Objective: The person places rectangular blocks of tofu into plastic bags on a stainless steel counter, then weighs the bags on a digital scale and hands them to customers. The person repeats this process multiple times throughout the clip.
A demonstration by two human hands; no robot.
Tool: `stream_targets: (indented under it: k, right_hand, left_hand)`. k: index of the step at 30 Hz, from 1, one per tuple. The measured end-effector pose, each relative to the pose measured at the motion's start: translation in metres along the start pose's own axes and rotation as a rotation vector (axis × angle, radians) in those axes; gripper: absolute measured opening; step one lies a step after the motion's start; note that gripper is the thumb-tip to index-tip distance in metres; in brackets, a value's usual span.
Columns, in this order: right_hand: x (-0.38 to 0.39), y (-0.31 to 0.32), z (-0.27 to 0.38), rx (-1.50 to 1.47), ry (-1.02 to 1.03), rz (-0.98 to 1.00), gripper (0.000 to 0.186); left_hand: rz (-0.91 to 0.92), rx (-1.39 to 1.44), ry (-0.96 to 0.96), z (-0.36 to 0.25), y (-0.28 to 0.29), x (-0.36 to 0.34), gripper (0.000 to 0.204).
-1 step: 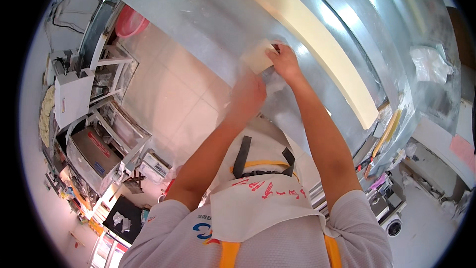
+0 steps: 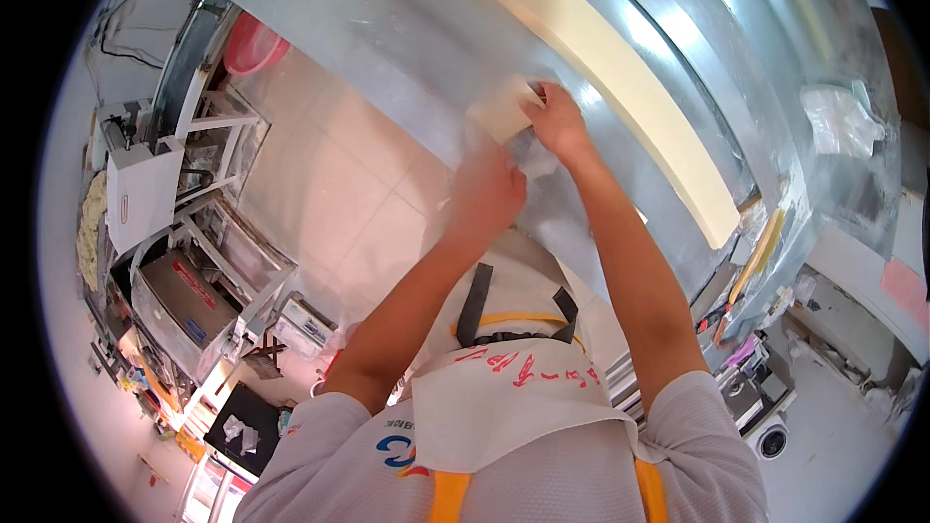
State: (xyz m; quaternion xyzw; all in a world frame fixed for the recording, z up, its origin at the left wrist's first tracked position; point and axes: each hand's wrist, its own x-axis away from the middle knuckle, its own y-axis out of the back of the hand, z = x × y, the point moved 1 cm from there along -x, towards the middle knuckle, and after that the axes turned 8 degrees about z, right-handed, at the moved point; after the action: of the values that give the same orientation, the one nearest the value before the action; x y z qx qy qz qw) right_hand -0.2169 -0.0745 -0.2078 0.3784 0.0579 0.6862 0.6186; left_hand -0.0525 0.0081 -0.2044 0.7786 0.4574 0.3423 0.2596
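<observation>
My right hand (image 2: 559, 123) is closed around the edge of a small, flat, pale yellow piece (image 2: 501, 110) above the metal table (image 2: 387, 48). Blur hides the piece's exact kind, and a dark spot shows under my fingertips. Just nearer to me, my left hand (image 2: 487, 196) is smeared by motion, close below the pale piece. I cannot make out its fingers or whether it touches anything. A long, thick, pale yellow strip (image 2: 620, 87), which looks like dough, lies across the table beyond my right hand.
At the far left a pink basin (image 2: 254, 45) stands near the tiled floor (image 2: 329, 155). White-framed shelving (image 2: 228, 150) and a cardboard box (image 2: 187, 297) are on the left. A crumpled clear plastic bag (image 2: 839, 121) lies on the right, with long-handled tools (image 2: 758, 261) by the table's right end.
My left hand has shifted slightly to the right and toward me. My right hand keeps its grip on the pale piece in about the same place.
</observation>
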Motion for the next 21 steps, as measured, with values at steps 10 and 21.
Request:
stream_targets:
  k: [10, 21]
  right_hand:
    - [0.158, 0.110, -0.143, 0.044, -0.083, -0.144, 0.021]
    - [0.213, 0.047, -0.209, 0.114, 0.038, -0.207, 0.022]
  left_hand:
    - [0.109, 0.006, -0.253, -0.025, -0.062, 0.004, 0.037]
    - [0.611, 1.107, 0.677, -0.011, -0.133, 0.142, 0.058]
